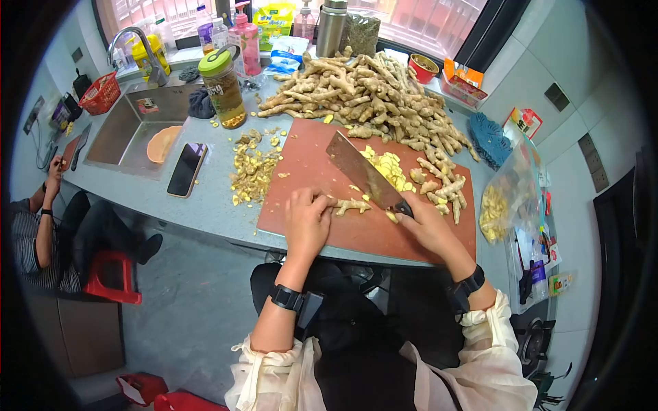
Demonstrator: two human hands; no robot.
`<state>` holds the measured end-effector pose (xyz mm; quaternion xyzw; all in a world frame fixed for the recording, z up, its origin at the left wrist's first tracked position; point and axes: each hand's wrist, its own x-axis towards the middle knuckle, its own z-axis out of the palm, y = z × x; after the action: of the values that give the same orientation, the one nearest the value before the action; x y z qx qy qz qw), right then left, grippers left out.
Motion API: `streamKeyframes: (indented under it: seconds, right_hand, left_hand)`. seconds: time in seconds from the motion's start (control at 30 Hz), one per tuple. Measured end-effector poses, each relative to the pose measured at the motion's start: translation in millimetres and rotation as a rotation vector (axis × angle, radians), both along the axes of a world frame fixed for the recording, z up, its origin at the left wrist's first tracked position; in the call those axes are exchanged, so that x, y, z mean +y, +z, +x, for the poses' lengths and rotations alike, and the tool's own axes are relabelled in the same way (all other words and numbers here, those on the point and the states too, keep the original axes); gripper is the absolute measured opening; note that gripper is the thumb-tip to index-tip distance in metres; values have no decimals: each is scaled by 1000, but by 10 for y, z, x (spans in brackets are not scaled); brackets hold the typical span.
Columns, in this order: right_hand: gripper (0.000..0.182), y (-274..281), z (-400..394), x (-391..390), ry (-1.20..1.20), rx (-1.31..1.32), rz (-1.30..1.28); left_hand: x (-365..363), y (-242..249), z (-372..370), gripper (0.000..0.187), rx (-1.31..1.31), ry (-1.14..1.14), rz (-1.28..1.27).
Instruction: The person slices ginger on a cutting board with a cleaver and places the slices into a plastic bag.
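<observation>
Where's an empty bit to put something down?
There's a narrow strip of counter between the phone and the scraps, and a mostly bare patch of red board between the scraps and the knife. It's crowded along the board's back, where the ginger heap lies.

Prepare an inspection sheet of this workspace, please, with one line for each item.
Surface: flat reddish-brown cutting board on grey counter.
Job's things: wide steel cleaver, small tan ginger piece, pale yellow ginger slices, large tan ginger heap behind.
Clutter: brownish-yellow scraps and black rectangular phone, left of board.
Grippers: left hand, grip on ginger piece; right hand, grip on cleaver handle.
Cables: nothing seen on board; left wall too small to tell.
Surroundings: steel sink; person on red plastic stool, left.
</observation>
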<state>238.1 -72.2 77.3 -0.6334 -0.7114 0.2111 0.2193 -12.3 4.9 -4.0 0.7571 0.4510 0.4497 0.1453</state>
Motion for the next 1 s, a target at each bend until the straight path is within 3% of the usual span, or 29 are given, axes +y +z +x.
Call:
streamKeyframes:
  seconds: [0.07,0.73,1.0]
  right_hand:
    - [36,164,-25,-49,-83,7,-119]
    - [28,411,-147,-89,62,-301,-165]
    - [29,145,-241,139,53,-351,-180]
  left_hand:
    - [-10,-3,-4,13,14,-3,-9]
    - [3,-28,17,14,12,15,17]
    - [4,-22,13,17,11,-6,9]
